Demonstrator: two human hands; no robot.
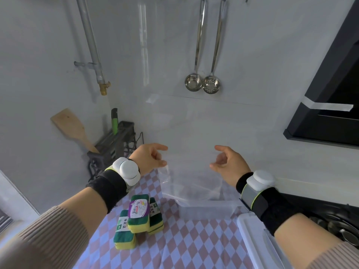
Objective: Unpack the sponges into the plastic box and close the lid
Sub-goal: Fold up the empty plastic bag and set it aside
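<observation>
- Your left hand pinches the clear plastic bag at mid-frame; your right hand hovers beside it, fingers loosely curled, holding nothing.
- The sponge packs are stacked at lower centre on the checkered cloth.
- The white lid lies lower right.
- The dangling bag may brush the stack and topple it.

Sponges (stacked) left of bag.

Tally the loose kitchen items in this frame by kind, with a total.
Sponge packs: 3
Clear plastic bag: 1
Steel ladles on the wall: 2
Wooden spatula: 1
White lid: 1
Total: 8
</observation>
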